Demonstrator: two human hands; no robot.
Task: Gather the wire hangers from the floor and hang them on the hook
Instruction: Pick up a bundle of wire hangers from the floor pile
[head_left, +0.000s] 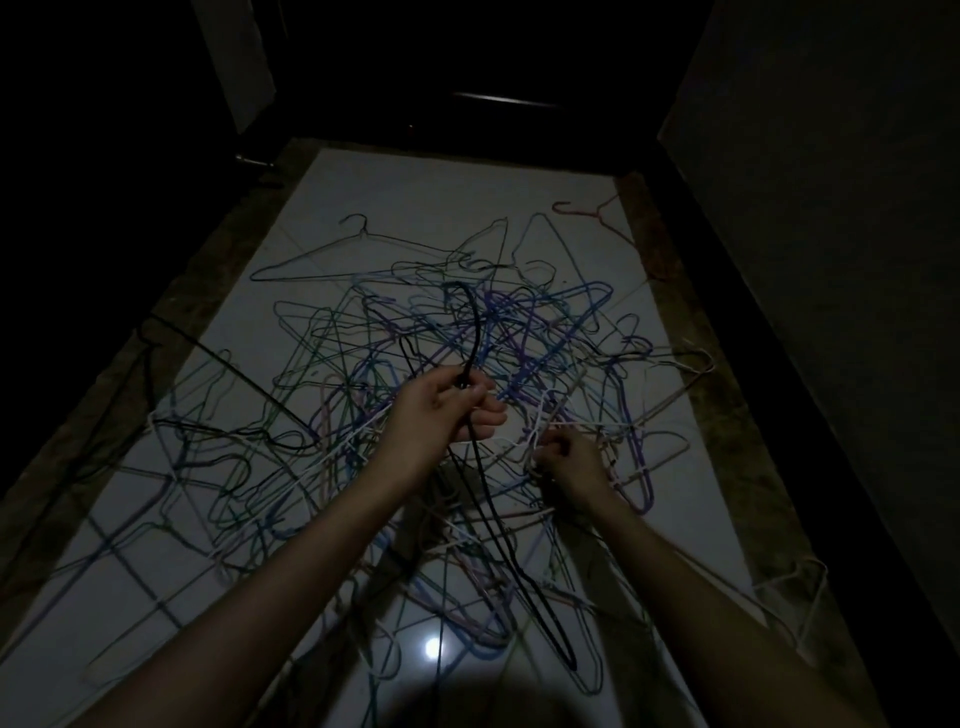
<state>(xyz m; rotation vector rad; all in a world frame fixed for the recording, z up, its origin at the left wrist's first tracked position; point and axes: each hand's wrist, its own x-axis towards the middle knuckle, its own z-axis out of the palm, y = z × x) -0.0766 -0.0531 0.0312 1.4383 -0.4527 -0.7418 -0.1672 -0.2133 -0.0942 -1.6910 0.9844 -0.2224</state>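
— Wire hangers (363, 374) in green, blue, purple, pink and white are seen tangled in a wide heap across the pale tiled floor (395, 197). What is found furthest left?

— At the left edge, dark hangers are spread onto the brown stone border (171, 332), well apart from both hands. A grey hanger (332, 260) is laid flat at the far side of the heap, beyond the hands.

— How is the left hand placed?

— The left hand (441, 410) is raised over the middle of the heap. Its fingers are curled round a black hanger (498, 525), which is gripped near its hooked neck; the hook is arched up beyond the hand, and the long body is hung down toward the camera between the two forearms.

— And the right hand?

— The right hand (571, 457) is held lower, just right of the left hand, down in the pile. Its fingers are bent and a white hanger (540, 415) appears to be pinched there, though the dim light leaves the exact grip hard to make out.

— What is seen to the right?

— Purple and blue hangers are piled just beyond and beside the right hand. A pink hanger (592, 210) is laid alone at the far right corner, and a white one (800, 597) is rested on the right border, near the right forearm. A hook for hanging cannot be made out in the darkness.
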